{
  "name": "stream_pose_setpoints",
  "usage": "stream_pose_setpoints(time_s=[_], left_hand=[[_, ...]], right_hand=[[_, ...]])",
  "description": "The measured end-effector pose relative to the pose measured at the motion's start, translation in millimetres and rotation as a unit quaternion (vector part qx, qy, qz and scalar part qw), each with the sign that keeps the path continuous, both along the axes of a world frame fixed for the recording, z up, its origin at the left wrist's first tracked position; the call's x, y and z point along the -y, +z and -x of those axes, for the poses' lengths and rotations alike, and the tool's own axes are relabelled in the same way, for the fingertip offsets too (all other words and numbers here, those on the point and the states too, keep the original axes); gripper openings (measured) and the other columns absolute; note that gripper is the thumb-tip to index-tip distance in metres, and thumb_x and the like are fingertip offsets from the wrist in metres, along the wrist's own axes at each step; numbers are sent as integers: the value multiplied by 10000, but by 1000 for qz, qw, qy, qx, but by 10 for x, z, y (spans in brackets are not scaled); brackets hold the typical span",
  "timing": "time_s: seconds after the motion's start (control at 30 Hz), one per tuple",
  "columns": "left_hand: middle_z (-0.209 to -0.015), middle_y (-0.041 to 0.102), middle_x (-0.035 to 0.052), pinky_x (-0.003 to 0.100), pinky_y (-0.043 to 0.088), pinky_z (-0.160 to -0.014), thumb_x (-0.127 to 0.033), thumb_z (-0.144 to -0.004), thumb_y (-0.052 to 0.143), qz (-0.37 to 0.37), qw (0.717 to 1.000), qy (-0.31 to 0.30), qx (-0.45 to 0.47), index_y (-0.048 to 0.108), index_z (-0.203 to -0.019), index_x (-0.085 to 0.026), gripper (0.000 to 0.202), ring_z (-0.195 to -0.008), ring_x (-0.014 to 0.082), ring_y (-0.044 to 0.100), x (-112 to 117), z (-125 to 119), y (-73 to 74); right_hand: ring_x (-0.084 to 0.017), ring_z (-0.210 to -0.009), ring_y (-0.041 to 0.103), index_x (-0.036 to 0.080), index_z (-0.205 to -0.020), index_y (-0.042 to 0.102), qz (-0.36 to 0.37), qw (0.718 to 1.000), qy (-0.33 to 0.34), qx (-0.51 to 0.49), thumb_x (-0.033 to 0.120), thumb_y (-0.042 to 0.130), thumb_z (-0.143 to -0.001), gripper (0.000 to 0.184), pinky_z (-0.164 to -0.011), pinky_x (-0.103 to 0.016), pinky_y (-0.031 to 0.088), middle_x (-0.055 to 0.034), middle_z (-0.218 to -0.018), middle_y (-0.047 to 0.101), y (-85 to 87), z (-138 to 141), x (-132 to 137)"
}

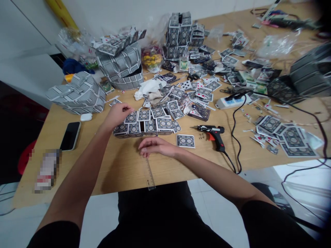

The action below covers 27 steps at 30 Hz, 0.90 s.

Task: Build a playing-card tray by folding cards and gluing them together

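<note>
A long low box built of blue-and-white patterned playing cards (157, 124) lies on the table in front of me, with a dark gap in its front side. My left hand (119, 114) is at its far left corner, fingers curled against the cards of its upper edge; the fingertips are partly hidden. Just in front of the box, my right hand (157, 146) hovers with loosely bent fingers apart and nothing visible in them. Below those fingers lies a clear ruler (150, 175). A loose playing card (185, 141) and a black glue gun (213, 134) lie to the right.
Card-woven bags (77, 93) and a card tower (178, 38) stand behind. Loose cards, scraps, scissors (192, 77) and a white power strip (232, 101) spread across the table. Black cables (235, 127) run at the right. A phone (70, 136) and white earbud case (86, 117) lie left.
</note>
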State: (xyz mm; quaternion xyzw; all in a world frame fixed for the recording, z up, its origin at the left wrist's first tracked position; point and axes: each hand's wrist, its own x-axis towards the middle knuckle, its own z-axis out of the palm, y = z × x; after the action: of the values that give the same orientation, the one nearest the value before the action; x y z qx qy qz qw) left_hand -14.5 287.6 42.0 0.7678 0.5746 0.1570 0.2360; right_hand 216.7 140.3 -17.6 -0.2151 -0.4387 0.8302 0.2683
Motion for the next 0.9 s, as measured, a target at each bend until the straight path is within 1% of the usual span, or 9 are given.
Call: stream_pose_setpoints(time_s=[0.27, 0.37, 0.47, 0.57, 0.63, 0.73, 0.8, 0.87, 0.9], left_hand=[[-1033, 814, 86, 371, 540, -948, -444, -945, 651, -37, 999, 32, 13, 773, -980, -181, 292, -969, 256, 714, 120, -32, 29], [-1119, 809, 89, 364, 538, -995, -400, -996, 594, -96, 992, 65, 43, 749, -1081, -179, 283, -1028, 239, 722, 196, -17, 43], [-1133, 805, 85, 371, 530, -1029, -403, -1045, 544, -184, 976, 89, 68, 741, -1083, -188, 294, -1076, 234, 724, 378, 0, 140], [-1111, 802, 76, 375, 529, -1034, -383, -1071, 535, -259, 961, 62, 79, 741, -1051, -196, 278, -1081, 229, 726, 711, -52, 328], [-1059, 801, 73, 377, 534, -1022, -368, -1082, 543, -266, 960, 5, 85, 738, -1009, -198, 269, -1045, 224, 730, 989, -151, 459], [-1117, 803, 73, 379, 547, -1038, -339, -1103, 529, -193, 966, -95, 142, 752, -1065, -202, 264, -1109, 216, 730, 1418, -397, 586], [-1227, 794, 75, 394, 550, -1077, -353, -1135, 463, -90, 964, -178, 175, 763, -1151, -215, 331, -1180, 209, 723, 1701, -614, 616], [-1441, 723, 85, 430, 493, -1199, -417, -1149, 428, 44, 946, -261, 185, 724, -1325, -228, 393, -1362, 222, 655, 1989, -855, 607], [-1540, 660, 100, 454, 449, -1253, -464, -1144, 428, 98, 933, -295, 180, 670, -1434, -223, 447, -1452, 239, 595, 2133, -978, 591]], right_hand=[[-166, -812, 731, 155, -1055, 744, -2, 1000, -2, 1, 423, 915, -829, 390, -792, -337, 598, -56, -926, 782, 10, -1, 4], [-167, -813, 730, 159, -1048, 739, -2, 1000, -4, 3, 431, 917, -821, 397, -795, -340, 597, -54, -923, 780, -8, 5, -5], [-172, -813, 728, 155, -1033, 729, -12, 1000, -3, 13, 436, 903, -820, 393, -802, -348, 592, -58, -923, 778, -19, 1, -15], [-149, -743, 676, 158, -954, 719, -83, 995, -15, 50, 410, 844, -858, 298, -746, -314, 554, -24, -837, 738, 80, -6, 78], [-120, -690, 610, 168, -890, 720, -195, 977, -5, 89, 357, 800, -891, 205, -701, -272, 499, 15, -764, 687, 229, 37, 251], [-110, -706, 620, 192, -881, 736, -342, 923, 146, 100, 327, 753, -934, 146, -708, -248, 484, 33, -780, 694, 477, 284, 670], [-123, -754, 663, 194, -853, 700, -356, 894, 257, 89, 338, 736, -945, 174, -739, -243, 515, 30, -811, 710, 560, 575, 995], [-162, -736, 683, 191, -829, 696, -368, 839, 386, 111, 386, 793, -919, 236, -709, -272, 553, 10, -791, 713, 542, 880, 1296], [-182, -763, 701, 183, -875, 717, -369, 826, 405, 130, 407, 805, -927, 246, -719, -294, 580, -11, -842, 733, 506, 1002, 1425]])
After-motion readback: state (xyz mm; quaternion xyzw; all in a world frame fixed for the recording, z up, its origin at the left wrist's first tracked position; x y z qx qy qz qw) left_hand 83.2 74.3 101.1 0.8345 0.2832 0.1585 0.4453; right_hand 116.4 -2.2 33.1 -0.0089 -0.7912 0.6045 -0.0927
